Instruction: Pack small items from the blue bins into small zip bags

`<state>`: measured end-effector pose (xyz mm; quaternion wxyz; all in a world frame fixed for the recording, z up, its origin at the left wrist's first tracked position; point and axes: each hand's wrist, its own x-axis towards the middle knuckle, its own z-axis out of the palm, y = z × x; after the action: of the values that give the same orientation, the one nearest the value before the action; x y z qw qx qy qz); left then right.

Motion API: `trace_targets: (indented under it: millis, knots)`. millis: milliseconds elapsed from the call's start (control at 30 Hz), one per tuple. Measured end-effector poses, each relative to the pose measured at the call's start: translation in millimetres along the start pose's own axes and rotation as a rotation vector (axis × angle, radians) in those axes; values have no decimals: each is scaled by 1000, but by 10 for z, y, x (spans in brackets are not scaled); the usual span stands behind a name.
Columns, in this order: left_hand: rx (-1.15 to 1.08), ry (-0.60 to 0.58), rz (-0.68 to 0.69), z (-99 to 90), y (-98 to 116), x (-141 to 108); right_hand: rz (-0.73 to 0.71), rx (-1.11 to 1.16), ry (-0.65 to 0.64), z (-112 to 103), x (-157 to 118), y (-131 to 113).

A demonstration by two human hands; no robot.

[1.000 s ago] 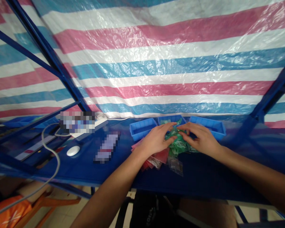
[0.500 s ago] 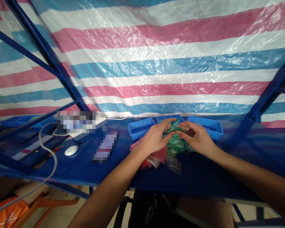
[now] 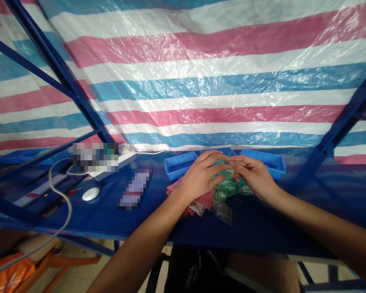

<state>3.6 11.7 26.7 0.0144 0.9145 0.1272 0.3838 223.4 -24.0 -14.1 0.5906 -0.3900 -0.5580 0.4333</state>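
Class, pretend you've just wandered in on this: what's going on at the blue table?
A person has both bare hands over a heap of green plastic pieces. The left hand is spread and the right hand is curled, their fingertips close together; whether they hold anything is too small to tell. Red packets lie by the left wrist, and a clear packet lies nearer the person. Three blue bins stand in a row behind, on the blue table.

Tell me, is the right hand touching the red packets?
Apart: the head view shows green packets lying between the right hand and the red packets.
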Motion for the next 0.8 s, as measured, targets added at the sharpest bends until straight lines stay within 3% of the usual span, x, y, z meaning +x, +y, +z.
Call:
trace_targets:
  millis: [100,267,467,567,700,800]
  knots:
    - [-4,66,-18,0,14,-1,31,-13,-60,13,-37,-15]
    - [-86,158,-153,-35,108,26,-37,-71,-131,52,-83,-106]
    - [-115,153,-288,-56,140,33,-31,-142,-133,50,-71,-119]
    - [-75,131,-198,-80,140,33,20,-88,-121,24,-57,-101]
    - [44,15,-12,-110,94,34,167,125,-129,9,-46,-93]
    - [97,-22,32,-108,30,9,225,231,-159,28,-49,-113]
